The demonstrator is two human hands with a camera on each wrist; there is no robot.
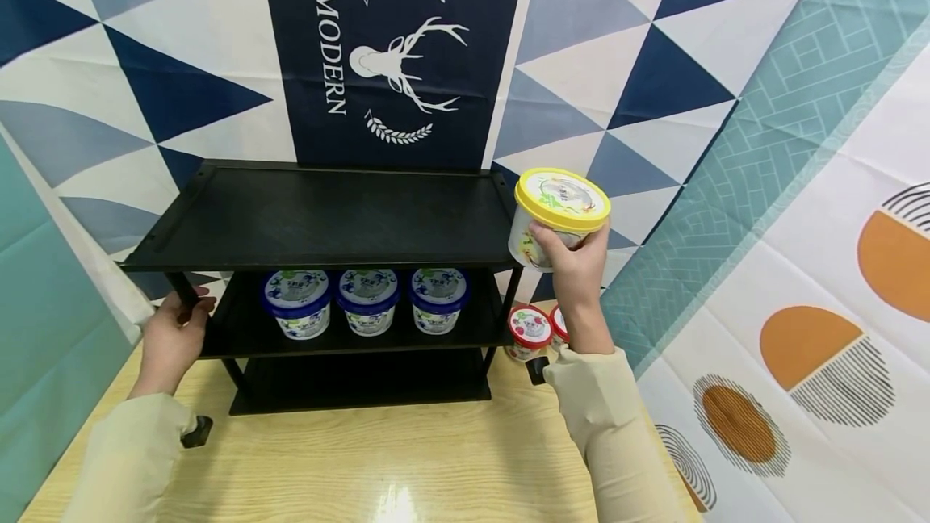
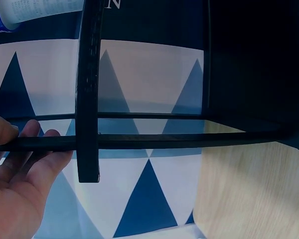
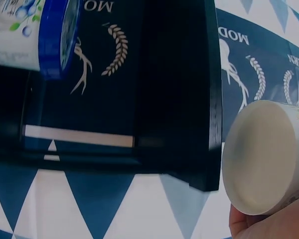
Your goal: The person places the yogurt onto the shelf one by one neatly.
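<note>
A white tub with a yellow lid [image 1: 559, 200] is gripped from below and the side by my right hand [image 1: 584, 273], raised beside the top right corner of the black shelf rack [image 1: 341, 216]. In the right wrist view the tub's pale base [image 3: 261, 157] faces the camera. My left hand [image 1: 174, 336] holds the rack's left side, thumb and fingers around a thin black post [image 2: 45, 144] in the left wrist view. On the middle shelf stand three tubs with blue lids, the left one [image 1: 298, 303], the middle one [image 1: 367, 301] and the right one [image 1: 438, 299].
Two tubs with red lids, the nearer one [image 1: 529, 329] and one partly behind my right wrist [image 1: 559, 321], stand on the wooden table [image 1: 363, 458] to the rack's right. A patterned wall cloth [image 1: 392, 55] hangs right behind the rack.
</note>
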